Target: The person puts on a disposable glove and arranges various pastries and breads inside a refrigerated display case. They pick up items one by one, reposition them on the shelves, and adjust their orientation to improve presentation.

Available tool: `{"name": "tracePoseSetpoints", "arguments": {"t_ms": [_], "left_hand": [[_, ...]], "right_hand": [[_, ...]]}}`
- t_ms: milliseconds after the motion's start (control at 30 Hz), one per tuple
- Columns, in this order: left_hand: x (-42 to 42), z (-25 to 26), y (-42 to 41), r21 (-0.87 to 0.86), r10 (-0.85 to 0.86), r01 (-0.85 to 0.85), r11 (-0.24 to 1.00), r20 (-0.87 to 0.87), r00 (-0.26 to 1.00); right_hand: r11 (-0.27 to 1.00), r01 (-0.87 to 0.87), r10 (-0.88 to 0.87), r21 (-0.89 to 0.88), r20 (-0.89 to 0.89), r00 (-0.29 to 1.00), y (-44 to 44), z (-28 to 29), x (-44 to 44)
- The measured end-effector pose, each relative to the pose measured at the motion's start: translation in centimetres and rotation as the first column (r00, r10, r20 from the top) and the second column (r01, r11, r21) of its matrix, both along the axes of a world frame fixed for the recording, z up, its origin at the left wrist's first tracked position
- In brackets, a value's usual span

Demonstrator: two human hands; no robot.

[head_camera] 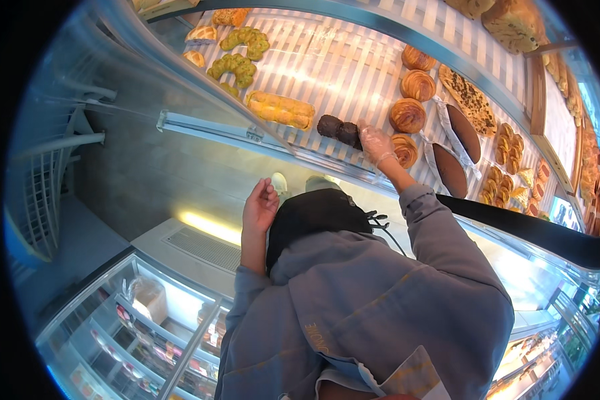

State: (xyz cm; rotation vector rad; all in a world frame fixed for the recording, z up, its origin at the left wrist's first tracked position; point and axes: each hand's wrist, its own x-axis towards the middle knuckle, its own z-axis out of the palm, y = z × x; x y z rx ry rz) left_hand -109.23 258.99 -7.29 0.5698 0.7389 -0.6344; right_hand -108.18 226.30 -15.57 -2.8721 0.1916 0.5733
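My right hand [376,144], in a clear plastic glove, reaches into the bakery display case. Its fingers close around the right end of a dark chocolate-coated pastry [347,134], covering that end. The pastry is made of rounded lumps in a row and lies on the striped shelf liner [330,65]. Just right of the hand sits a round spiral pastry [405,150], the nearest of several in a line. My left hand [261,207] is bare and hangs beside my body, fingers loosely curled, holding nothing.
A long yellow loaf [281,110] and green crescent pastries [232,70] lie to the left. Brown oval loaves in white paper [446,169] are at the right. A glass panel edge [205,131] borders the shelf. Behind me stands a lit glass-topped cabinet [180,295].
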Motion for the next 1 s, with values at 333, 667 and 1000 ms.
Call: {"name": "tracePoseSetpoints", "arguments": {"t_ms": [333, 667, 1000], "left_hand": [[0.3, -0.1, -0.6, -0.001, -0.001, 0.001, 1.000, -0.021, 1.000], [0.7, 1.3, 1.5, -0.193, 0.121, -0.104, 0.976, 0.078, 0.990], [4.4, 6.6, 8.5, -0.389, 0.346, -0.240, 0.889, 0.231, 0.909]], "right_hand": [[0.999, -0.040, 0.039, 0.004, 0.123, 0.992, -0.7, -0.1, -0.2], [0.999, -0.044, 0.039, 0.005, 0.358, 0.933, 1.9, 6.6, 0.2], [0.927, -0.150, 0.115, 0.345, 0.121, 0.986, 9.8, 11.8, -0.2]]}}
